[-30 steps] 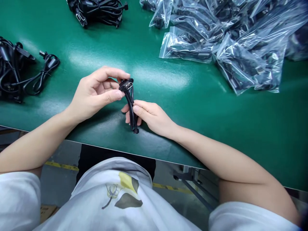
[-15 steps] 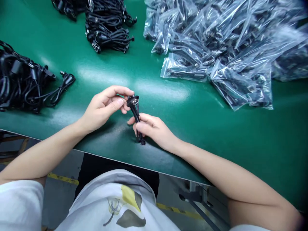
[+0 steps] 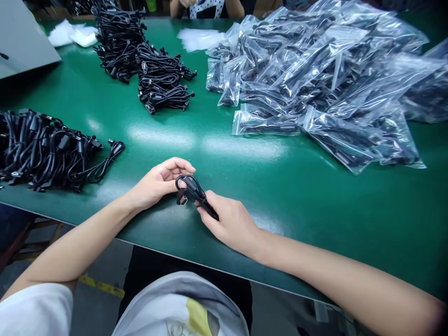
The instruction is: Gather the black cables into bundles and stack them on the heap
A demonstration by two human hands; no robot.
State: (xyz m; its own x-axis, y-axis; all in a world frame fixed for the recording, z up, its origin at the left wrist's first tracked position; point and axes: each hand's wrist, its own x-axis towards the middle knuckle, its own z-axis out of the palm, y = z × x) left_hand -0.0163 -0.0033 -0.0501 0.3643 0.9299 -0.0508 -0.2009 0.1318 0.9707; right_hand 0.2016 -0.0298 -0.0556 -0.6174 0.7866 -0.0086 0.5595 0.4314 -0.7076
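Observation:
A bundled black cable [image 3: 192, 185] is held over the near part of the green table, its middle tied and a metal-ended connector [image 3: 182, 199] hanging at its left end. My right hand [image 3: 231, 219] is closed round the tied end, thumb below and fingers above. At the looped end is my left hand [image 3: 161, 182], fingers curved loosely above the cable and apart from the thumb. The left thumb tip lies against the loop, partly hidden by it.
Bundled black cables [image 3: 45, 154] lie in a row at left, with another stack [image 3: 163, 79] farther back. Clear bags of cables [image 3: 315, 70] are heaped at right. White plastic bags [image 3: 199, 39], a grey box [image 3: 24, 39] and another person's hands [image 3: 185, 2] appear at the back.
The view has tilted up, showing more of the table's far side. The cable has turned, its looped end now toward the left, and my left fingers have loosened from the connector.

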